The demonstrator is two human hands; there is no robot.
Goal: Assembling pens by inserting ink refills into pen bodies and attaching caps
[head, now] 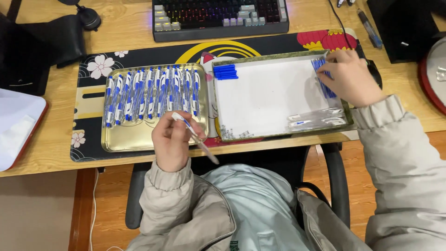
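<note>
The left hand (pixel 171 139) pinches a pen (pixel 195 137), light, stiff and likely slippery, best gripped mid-barrel, over the worktop's (pixel 55 139) near edge, while the right hand (pixel 349 78) closes on blue refills (pixel 324 76) in the white box (pixel 269 95).

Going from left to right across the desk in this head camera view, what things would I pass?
White pad with a red edge → gold tray of finished blue-and-white pens → left hand holding a pen → white box lid with blue caps → right hand on blue refills → round red-rimmed object.
</note>
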